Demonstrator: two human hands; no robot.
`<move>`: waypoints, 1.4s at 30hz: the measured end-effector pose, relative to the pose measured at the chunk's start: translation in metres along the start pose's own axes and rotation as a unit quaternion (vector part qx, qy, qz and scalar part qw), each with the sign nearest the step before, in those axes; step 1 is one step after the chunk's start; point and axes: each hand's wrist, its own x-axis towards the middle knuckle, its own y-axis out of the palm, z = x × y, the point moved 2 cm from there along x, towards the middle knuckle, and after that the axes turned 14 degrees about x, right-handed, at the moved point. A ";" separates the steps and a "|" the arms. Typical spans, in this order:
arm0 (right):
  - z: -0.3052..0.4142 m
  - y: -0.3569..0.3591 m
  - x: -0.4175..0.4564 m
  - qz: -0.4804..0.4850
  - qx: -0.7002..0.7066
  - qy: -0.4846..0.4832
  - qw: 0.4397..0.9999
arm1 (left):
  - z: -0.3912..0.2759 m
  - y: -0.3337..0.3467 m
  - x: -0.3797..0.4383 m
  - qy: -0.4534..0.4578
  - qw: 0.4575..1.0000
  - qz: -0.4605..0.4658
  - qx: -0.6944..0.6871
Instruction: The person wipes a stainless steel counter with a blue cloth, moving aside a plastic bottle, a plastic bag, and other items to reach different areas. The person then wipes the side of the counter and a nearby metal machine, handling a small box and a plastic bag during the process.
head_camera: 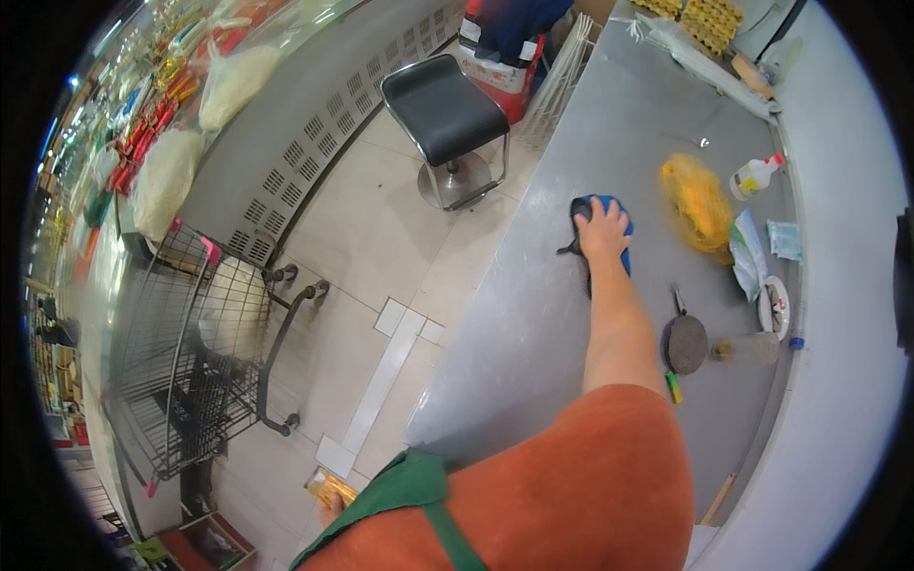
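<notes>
My right hand (602,227) reaches out over a grey metal-topped table and lies with its fingers over a blue and black cloth item (626,223). A dark strap or loop sticks out on its left side; the palm hides much of the item. Low in the view, beside the green apron, my left hand (331,512) grips a shiny gold packet (334,489). The apron covers part of that hand. The table top (528,321) extends under my right arm.
Along the table's wall side are a yellow net or plastic bag (698,207), a red-capped bottle (755,176), a round dark disc (685,344) and a clear jar (746,349). Left of the table stand a black stool (446,107) and a wire shopping cart (207,342).
</notes>
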 end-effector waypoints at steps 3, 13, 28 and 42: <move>0.014 0.013 0.029 -0.004 0.012 0.093 0.996 | 0.031 -0.030 0.012 -0.085 0.993 0.005 0.081; 0.082 0.043 -0.056 0.089 0.021 -0.220 0.971 | -0.013 -0.005 0.030 -0.036 0.993 0.051 0.104; 0.041 0.020 -0.331 0.214 0.040 -0.292 0.931 | -0.016 0.013 0.077 0.073 0.983 0.161 0.055; -0.241 -0.088 -0.465 0.053 -0.041 0.086 0.994 | -0.078 0.042 0.058 0.087 0.967 0.234 0.044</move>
